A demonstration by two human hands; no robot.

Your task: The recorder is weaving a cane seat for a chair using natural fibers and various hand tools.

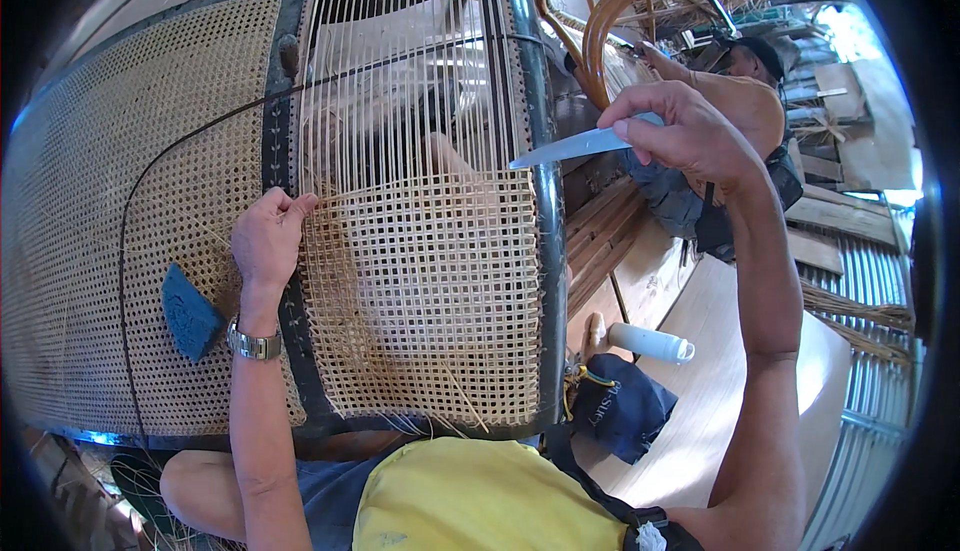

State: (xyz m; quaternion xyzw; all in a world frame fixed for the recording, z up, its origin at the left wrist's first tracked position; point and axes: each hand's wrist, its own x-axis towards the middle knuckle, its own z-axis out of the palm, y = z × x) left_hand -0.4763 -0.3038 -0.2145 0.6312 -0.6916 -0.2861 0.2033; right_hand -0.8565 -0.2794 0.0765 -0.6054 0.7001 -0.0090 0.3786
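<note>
A dark-framed panel [552, 281] lies before me, strung with pale lengthwise cane strands [400, 101]. Its near part is woven into an open square mesh [430, 291]; crosswise strands are absent from the far part. At the mesh's left edge, my left hand [268, 239] pinches a thin cane strand, whose end is hidden by the fingers. My right hand [685, 131] is raised beyond the right rail, closed around a flat, pale blue pointed blade-like tool [580, 145]. The tool's tip reaches over the right rail, near the mesh's upper right corner.
A finished cane panel [200, 211] adjoins on the left, carrying a blue sponge [190, 313] and a dark cord [128, 251]. Right of the frame are a dark bag [622, 406] and a white tube [650, 342]. Another person [745, 101] sits farther right, near a curved wooden frame [600, 26].
</note>
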